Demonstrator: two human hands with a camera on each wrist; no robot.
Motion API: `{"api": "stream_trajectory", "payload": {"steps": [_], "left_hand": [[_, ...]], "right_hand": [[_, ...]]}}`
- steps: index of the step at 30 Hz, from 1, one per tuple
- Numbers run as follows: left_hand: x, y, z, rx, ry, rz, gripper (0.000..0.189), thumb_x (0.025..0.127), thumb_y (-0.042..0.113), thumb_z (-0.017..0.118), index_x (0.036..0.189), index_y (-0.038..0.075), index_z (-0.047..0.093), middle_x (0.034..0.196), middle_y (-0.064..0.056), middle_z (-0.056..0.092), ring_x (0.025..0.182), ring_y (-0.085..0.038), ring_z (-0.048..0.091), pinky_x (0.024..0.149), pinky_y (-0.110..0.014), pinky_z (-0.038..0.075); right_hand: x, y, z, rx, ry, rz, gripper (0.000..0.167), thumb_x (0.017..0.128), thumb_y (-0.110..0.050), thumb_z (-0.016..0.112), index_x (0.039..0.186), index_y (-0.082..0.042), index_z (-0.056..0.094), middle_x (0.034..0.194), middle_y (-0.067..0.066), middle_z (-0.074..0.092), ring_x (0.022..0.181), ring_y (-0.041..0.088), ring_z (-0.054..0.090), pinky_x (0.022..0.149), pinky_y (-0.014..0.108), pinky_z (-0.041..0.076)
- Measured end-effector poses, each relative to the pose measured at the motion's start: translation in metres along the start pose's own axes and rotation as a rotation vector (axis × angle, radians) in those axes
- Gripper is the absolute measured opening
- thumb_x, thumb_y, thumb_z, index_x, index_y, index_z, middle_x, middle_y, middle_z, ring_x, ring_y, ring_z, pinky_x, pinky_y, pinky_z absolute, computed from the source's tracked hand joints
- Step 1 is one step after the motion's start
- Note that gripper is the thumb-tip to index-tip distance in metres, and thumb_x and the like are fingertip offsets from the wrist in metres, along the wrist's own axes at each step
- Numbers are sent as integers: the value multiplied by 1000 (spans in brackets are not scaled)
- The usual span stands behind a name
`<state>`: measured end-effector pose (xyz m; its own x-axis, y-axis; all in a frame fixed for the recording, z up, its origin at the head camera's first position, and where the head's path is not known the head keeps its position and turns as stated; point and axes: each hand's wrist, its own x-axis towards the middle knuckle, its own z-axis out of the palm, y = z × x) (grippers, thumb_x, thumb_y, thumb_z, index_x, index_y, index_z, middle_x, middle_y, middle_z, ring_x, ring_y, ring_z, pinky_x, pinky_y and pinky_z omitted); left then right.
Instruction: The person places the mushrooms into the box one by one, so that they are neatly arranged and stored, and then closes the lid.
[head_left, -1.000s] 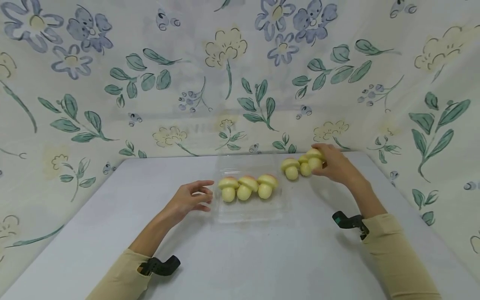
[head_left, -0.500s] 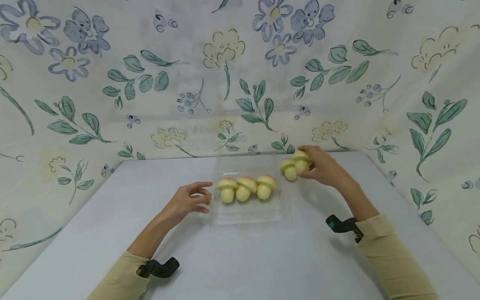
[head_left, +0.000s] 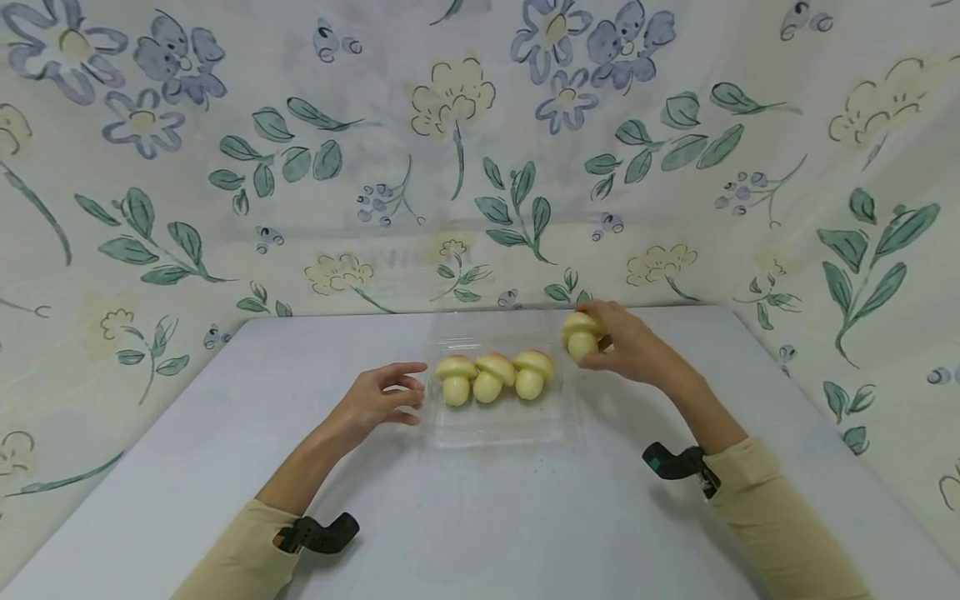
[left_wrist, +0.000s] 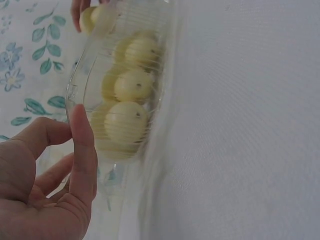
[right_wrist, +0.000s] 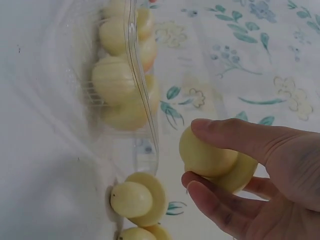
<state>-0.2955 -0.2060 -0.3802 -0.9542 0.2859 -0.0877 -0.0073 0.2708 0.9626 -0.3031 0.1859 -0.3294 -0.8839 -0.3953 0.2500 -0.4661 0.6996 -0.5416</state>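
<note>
three mushroom shapes (head_left: 488, 383) in a clear box (head_left: 491, 427); its wall (right_wrist: 129, 149) parts them from a fourth shape (head_left: 581, 342), pinched by the right hand (head_left: 633, 343), two o'clock; left hand (head_left: 377, 397) loosely spread, nine o'clock.

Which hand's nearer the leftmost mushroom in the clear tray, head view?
Left. The left hand is at the left edge of the clear tray, just left of the leftmost mushroom; the right hand is beyond its right side, gripping another mushroom.
</note>
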Motion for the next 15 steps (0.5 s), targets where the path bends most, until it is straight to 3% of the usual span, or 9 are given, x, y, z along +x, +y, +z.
{"api": "stream_trajectory", "payload": {"steps": [7, 15], "left_hand": [[0, 1, 0, 1, 8, -2, 58, 91, 5, 65, 145, 0, 44, 104, -6, 56, 87, -15, 63, 71, -30, 62], [-1, 1, 1, -10, 11, -3, 58, 91, 5, 66, 144, -1, 44, 104, -6, 57, 87, -14, 63, 72, -31, 62]], "right_hand": [[2, -7, 8, 42, 5, -77, 76, 79, -5, 80, 144, -2, 41, 133, 19, 50, 104, 29, 57, 84, 40, 59], [3, -12, 17, 89, -35, -88, 76, 80, -5, 79, 145, -1, 39, 143, 15, 46, 112, 26, 55, 86, 35, 58]]}}
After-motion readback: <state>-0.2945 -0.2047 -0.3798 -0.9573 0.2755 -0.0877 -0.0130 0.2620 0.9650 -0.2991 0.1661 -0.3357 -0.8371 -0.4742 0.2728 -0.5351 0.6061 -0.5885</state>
